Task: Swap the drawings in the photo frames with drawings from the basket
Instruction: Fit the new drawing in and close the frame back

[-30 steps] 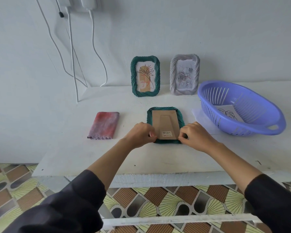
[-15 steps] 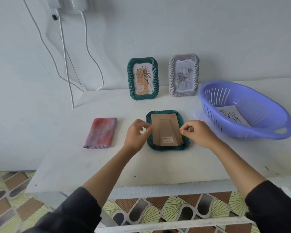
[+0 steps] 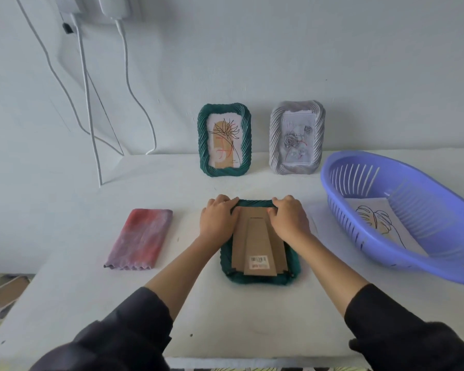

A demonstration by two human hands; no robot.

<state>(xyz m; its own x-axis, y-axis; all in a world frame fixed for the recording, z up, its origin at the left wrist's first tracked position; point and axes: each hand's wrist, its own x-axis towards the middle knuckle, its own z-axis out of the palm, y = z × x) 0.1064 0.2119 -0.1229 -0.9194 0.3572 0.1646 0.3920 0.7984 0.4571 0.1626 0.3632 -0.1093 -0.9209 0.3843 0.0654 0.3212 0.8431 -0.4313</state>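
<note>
A green photo frame (image 3: 260,278) lies face down on the white table, its brown cardboard back (image 3: 259,245) with a barcode sticker facing up. My left hand (image 3: 217,219) grips the frame's far left corner with curled fingers. My right hand (image 3: 289,218) grips the far right corner the same way. A second green frame (image 3: 224,139) with a flower drawing and a grey frame (image 3: 296,137) with a rose drawing stand upright against the wall. The purple basket (image 3: 340,167) at the right holds a leaf drawing (image 3: 378,223).
A folded red and purple cloth (image 3: 140,238) lies left of the face-down frame. White cables (image 3: 91,103) hang down the wall at the back left. The table's front edge (image 3: 252,360) is close to me, with patterned floor beyond the left edge.
Both hands have moved from the frame's near corners up along its sides to its far corners. The head camera has come closer to the table.
</note>
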